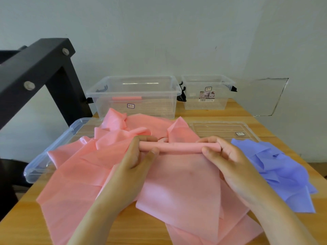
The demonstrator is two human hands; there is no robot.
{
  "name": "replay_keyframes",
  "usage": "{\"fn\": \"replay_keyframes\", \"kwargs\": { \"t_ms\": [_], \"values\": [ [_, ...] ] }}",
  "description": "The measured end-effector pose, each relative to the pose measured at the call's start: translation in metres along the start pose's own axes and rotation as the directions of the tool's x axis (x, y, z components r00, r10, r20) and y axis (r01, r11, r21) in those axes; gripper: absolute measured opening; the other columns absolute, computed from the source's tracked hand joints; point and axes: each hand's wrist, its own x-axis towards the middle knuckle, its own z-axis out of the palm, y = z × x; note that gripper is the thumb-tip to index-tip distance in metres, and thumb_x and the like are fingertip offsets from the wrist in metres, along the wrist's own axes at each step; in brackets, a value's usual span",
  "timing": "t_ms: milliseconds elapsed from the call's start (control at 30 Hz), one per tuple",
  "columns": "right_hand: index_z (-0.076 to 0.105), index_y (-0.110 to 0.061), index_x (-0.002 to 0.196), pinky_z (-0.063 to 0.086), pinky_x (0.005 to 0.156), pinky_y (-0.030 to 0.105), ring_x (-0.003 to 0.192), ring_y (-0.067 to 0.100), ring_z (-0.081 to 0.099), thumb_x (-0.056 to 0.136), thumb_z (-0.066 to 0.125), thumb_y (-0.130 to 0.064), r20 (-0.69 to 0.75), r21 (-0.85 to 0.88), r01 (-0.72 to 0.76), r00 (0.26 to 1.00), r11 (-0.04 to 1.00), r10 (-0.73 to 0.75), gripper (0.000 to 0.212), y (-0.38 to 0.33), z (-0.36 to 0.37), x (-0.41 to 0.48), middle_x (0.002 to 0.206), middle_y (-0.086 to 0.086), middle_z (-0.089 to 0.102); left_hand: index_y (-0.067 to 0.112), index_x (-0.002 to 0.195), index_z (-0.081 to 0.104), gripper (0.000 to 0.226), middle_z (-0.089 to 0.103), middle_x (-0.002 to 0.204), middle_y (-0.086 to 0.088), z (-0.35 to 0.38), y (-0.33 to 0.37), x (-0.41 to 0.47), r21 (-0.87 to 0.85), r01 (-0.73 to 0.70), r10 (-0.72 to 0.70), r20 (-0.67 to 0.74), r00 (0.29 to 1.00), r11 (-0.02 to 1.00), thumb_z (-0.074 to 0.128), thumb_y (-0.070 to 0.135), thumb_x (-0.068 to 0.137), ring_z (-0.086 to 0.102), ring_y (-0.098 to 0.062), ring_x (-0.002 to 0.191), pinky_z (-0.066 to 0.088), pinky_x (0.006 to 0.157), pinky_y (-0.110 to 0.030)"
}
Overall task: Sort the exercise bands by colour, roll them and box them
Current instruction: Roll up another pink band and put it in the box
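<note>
A pink exercise band is partly rolled into a tube [178, 147] at the middle of the table, its flat tail [182, 188] running toward me. My left hand [139, 156] grips the roll's left end, and my right hand [224, 156] grips its right end. Loose pink bands [83, 167] lie crumpled under and around the roll. A heap of purple bands [279, 170] sits at the right. A finished pink roll [126, 98] lies inside the large clear box [134, 93] at the back. A smaller clear box [208, 92] stands to its right.
Two clear lids lie flat on the wooden table [230, 112]: one at the left [46, 156] partly under the pink bands, one at the right [224, 129] behind the purple heap. A black metal frame [44, 68] rises at the left.
</note>
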Motion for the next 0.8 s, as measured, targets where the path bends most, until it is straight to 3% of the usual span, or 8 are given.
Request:
{"fn": "replay_keyframes", "kwargs": {
  "t_ms": [67,233,333,400,533,633,700,800],
  "values": [
    [0.067,-0.036,0.097,0.044,0.066,0.022,0.076,0.009,0.059,0.079,0.063,-0.039,0.011,0.032,-0.005,1.000,0.999,0.004,0.019,-0.002,0.000,0.000,0.082,-0.008,0.066,0.016,0.106,0.060,0.020,0.061,0.087,0.011,-0.001,-0.005,0.001,0.043,0.025,-0.024,-0.011,1.000,0.999,0.052,0.029,0.093,0.056,0.001,0.076,0.043,0.063,-0.008],
    [0.064,-0.033,0.095,0.041,0.056,0.012,0.063,0.005,0.053,0.077,0.077,-0.032,-0.008,0.074,0.018,1.000,0.997,-0.018,0.022,-0.005,0.001,-0.001,0.073,-0.008,0.062,0.022,0.099,0.059,0.028,0.061,0.077,0.019,-0.005,-0.006,-0.001,-0.001,0.013,-0.013,0.024,1.000,1.000,0.050,0.044,0.083,0.055,0.004,0.073,0.040,0.061,-0.008],
    [0.065,-0.031,0.089,0.040,0.061,0.023,0.067,0.010,0.054,0.077,0.076,-0.029,-0.053,0.080,0.028,0.998,0.996,-0.024,0.016,-0.005,0.001,0.001,0.075,0.002,0.062,0.021,0.099,0.058,0.016,0.061,0.074,0.021,-0.005,-0.007,0.000,-0.026,0.021,-0.020,0.008,1.000,0.999,0.050,0.032,0.092,0.056,0.007,0.068,0.040,0.058,-0.006],
    [0.067,-0.029,0.083,0.043,0.065,0.026,0.069,0.007,0.058,0.081,0.075,-0.018,-0.076,0.094,0.039,0.997,0.995,-0.032,0.014,-0.005,0.001,0.001,0.074,-0.004,0.067,0.019,0.100,0.057,0.009,0.060,0.070,0.021,-0.004,-0.006,0.000,-0.051,0.036,-0.035,0.019,0.999,0.998,0.049,0.023,0.096,0.056,0.007,0.063,0.040,0.055,-0.006],
    [0.069,-0.026,0.078,0.046,0.071,0.033,0.072,0.009,0.060,0.084,0.066,-0.008,-0.128,0.096,0.063,0.990,0.993,-0.051,0.020,-0.008,0.001,0.001,0.075,-0.006,0.068,0.019,0.094,0.054,0.009,0.054,0.069,0.013,-0.005,-0.002,0.001,-0.082,0.032,-0.029,0.036,0.999,0.996,0.052,0.027,0.092,0.050,-0.001,0.059,0.040,0.052,-0.010],
    [0.070,-0.031,0.078,0.042,0.063,0.030,0.066,0.013,0.053,0.075,0.068,-0.023,-0.135,0.133,0.051,0.990,0.990,-0.033,0.009,-0.012,0.000,0.000,0.069,0.002,0.057,0.014,0.090,0.052,0.023,0.051,0.064,0.008,-0.009,-0.001,0.003,-0.094,0.006,0.000,0.060,0.998,0.996,0.058,0.034,0.080,0.046,-0.008,0.058,0.037,0.050,-0.015],
    [0.071,-0.033,0.081,0.038,0.056,0.027,0.060,0.012,0.049,0.069,0.067,-0.029,-0.131,0.162,0.047,0.991,0.986,-0.026,0.013,-0.014,-0.002,-0.001,0.064,0.003,0.053,0.011,0.093,0.055,0.024,0.056,0.061,0.005,-0.013,0.000,0.004,-0.131,0.007,0.003,0.074,0.997,0.991,0.060,0.029,0.079,0.047,-0.011,0.056,0.037,0.047,-0.016],
    [0.072,-0.033,0.081,0.037,0.049,0.021,0.052,0.008,0.048,0.077,0.066,-0.017,-0.104,0.207,0.035,0.995,0.978,-0.014,0.017,-0.016,-0.003,-0.001,0.058,-0.003,0.054,0.009,0.096,0.060,0.017,0.061,0.063,0.000,-0.018,0.002,0.005,-0.209,0.036,-0.014,0.108,0.994,0.977,0.062,0.019,0.082,0.051,-0.010,0.055,0.039,0.048,-0.014]
  ]
}}
